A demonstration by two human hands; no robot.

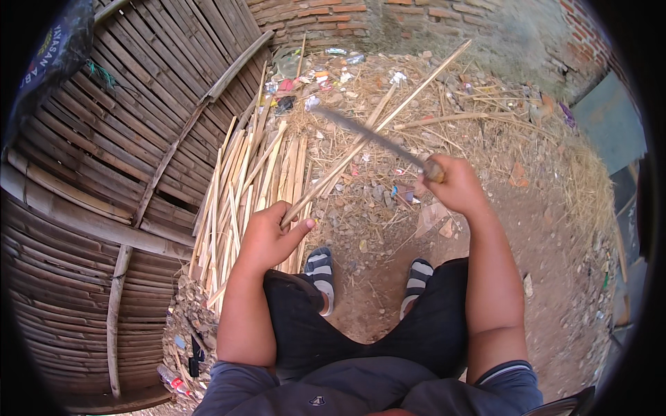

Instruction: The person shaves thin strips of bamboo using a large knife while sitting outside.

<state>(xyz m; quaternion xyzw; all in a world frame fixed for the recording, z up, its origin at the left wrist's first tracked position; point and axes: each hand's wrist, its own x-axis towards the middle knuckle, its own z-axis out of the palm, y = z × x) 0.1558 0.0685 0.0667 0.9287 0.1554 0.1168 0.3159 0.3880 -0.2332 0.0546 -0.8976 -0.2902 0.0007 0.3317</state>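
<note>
My left hand (269, 236) grips the near end of a long bamboo strip (378, 125) that slants up and to the right over the ground. My right hand (454, 184) is closed on the wooden handle of a long knife (368, 134). Its blurred blade reaches up and left and crosses the bamboo strip around the strip's middle. Below both hands are my knees in black shorts and my feet in striped sandals (320, 272).
A pile of split bamboo strips (243, 180) lies on the ground to the left, against a woven bamboo wall (118, 159). Dry shavings and litter (430, 104) cover the ground ahead. A brick wall (388, 21) stands at the back.
</note>
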